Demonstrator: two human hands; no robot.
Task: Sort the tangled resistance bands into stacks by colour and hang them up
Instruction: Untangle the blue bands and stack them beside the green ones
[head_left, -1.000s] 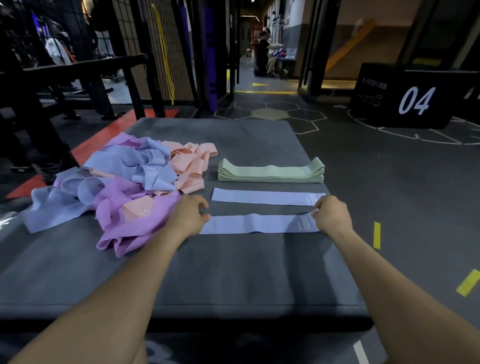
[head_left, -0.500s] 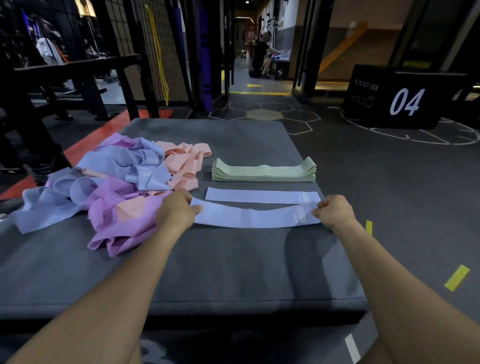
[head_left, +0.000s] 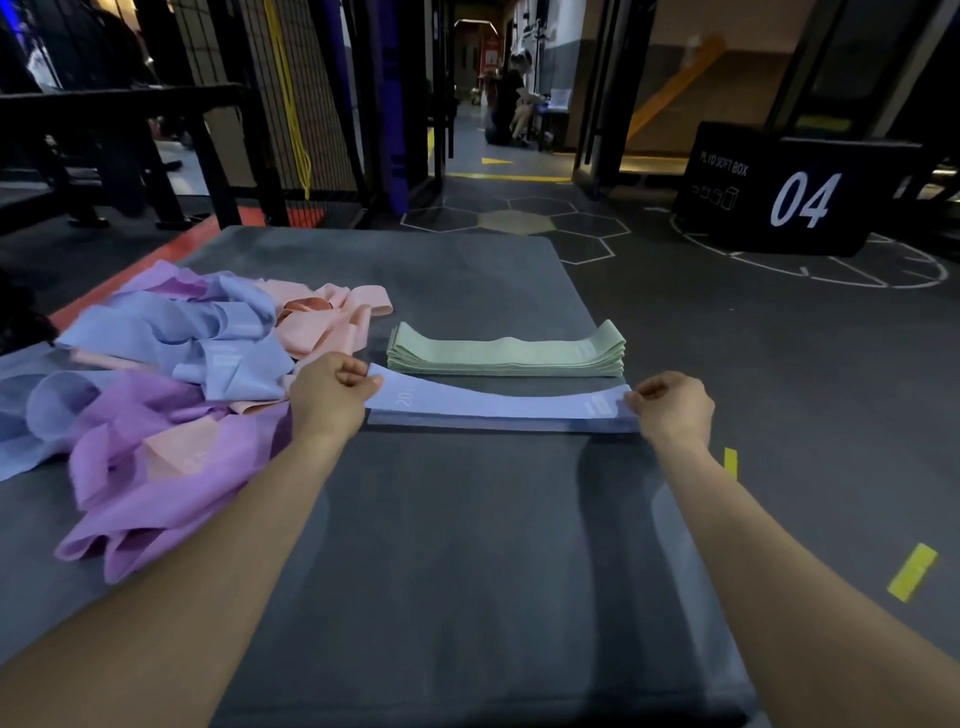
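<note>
A light blue band (head_left: 498, 402) stretches flat between my two hands, just above a second light blue band (head_left: 478, 422) that lies on the grey mat (head_left: 467, 545). My left hand (head_left: 330, 392) pinches its left end and my right hand (head_left: 672, 408) pinches its right end. Behind it sits a neat stack of green bands (head_left: 506, 356). At the left lies a tangled heap of blue (head_left: 171, 332), purple (head_left: 156, 483) and peach bands (head_left: 327, 314).
The mat's right edge drops to a dark floor with yellow tape marks (head_left: 911, 571). A black plyo box marked 04 (head_left: 795, 192) stands at the far right. Black racks and a mesh fence (head_left: 218, 104) stand behind the mat. A person sits far down the corridor (head_left: 511, 104).
Both hands lifted the near blue band off the mat and carried it away from me, over the other blue band that lay in front of the green stack.
</note>
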